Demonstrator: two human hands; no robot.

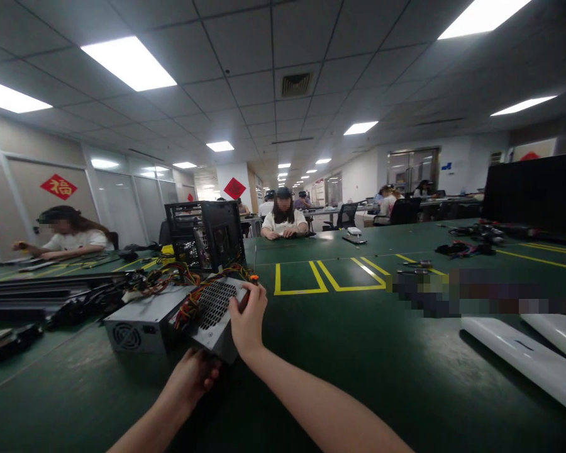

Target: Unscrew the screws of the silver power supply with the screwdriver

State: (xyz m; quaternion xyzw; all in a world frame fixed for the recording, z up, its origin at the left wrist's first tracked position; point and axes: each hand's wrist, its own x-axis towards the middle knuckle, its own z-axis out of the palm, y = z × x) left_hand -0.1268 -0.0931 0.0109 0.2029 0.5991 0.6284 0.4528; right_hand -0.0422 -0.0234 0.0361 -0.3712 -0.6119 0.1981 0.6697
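A grey computer power supply unit (217, 314) with a honeycomb vent is tilted up off the green table. My right hand (249, 314) is closed on its right side, thumb on the vented face. Below, my left hand (195, 374) has its fingers curled at the unit's lower edge; part of them is hidden beneath it. Red, yellow and black cables (187, 309) bunch at the unit's left side. Just behind my right fingertips shows a small orange thing (254, 279), too small to name. A second power supply unit (144, 321) with a round fan grille lies to the left.
An open black computer case (207, 236) stands behind the units. Dark bars (38, 296) and cables lie at the left. Yellow tape outlines (302, 291) mark the table ahead. White panels (523, 355) and a monitor (535, 198) are at the right. Other people sit farther off.
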